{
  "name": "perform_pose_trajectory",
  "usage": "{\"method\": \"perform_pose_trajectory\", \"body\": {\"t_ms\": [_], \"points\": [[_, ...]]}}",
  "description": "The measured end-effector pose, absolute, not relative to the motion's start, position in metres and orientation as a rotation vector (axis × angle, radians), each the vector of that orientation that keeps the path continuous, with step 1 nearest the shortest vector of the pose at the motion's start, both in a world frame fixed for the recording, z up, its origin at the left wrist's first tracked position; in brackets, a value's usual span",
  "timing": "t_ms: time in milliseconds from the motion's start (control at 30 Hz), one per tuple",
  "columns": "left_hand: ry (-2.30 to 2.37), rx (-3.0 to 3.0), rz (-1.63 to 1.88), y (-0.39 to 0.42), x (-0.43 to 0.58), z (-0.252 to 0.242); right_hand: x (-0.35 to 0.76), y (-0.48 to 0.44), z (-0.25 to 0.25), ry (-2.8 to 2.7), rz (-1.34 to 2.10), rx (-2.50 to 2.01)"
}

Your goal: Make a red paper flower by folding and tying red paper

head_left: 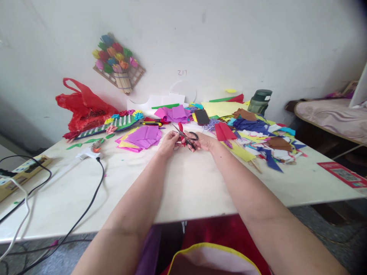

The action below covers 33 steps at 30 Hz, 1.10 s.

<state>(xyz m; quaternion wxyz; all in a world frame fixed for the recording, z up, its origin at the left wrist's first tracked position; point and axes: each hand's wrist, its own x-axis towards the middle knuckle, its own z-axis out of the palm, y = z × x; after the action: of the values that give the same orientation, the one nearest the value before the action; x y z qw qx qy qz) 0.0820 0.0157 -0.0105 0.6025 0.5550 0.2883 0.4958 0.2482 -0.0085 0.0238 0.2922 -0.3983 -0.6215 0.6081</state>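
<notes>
My right hand is closed on a pair of scissors with black handles. Their blades point up and to the left, toward my left fingers. A small piece of red crepe paper shows between the hands, beside the blades. My left hand pinches this red paper near the blades; its fingertips are partly hidden. To the left of the hands lie purple and yellow paper sheets. Just to the right is a folded red paper piece.
Paper scraps are heaped on the right, before a green bottle. A phone lies behind the hands, a yellow utility knife to the left. A white corded glue gun, a power strip and a red bag are farther left.
</notes>
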Motion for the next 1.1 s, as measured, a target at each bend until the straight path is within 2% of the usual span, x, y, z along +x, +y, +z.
{"method": "perform_pose_trajectory", "body": {"t_ms": [1100], "points": [[0.613,1.4,1.187,0.021,0.082,-0.012,0.236,-0.01,0.023,-1.449,1.604,-1.094]]}}
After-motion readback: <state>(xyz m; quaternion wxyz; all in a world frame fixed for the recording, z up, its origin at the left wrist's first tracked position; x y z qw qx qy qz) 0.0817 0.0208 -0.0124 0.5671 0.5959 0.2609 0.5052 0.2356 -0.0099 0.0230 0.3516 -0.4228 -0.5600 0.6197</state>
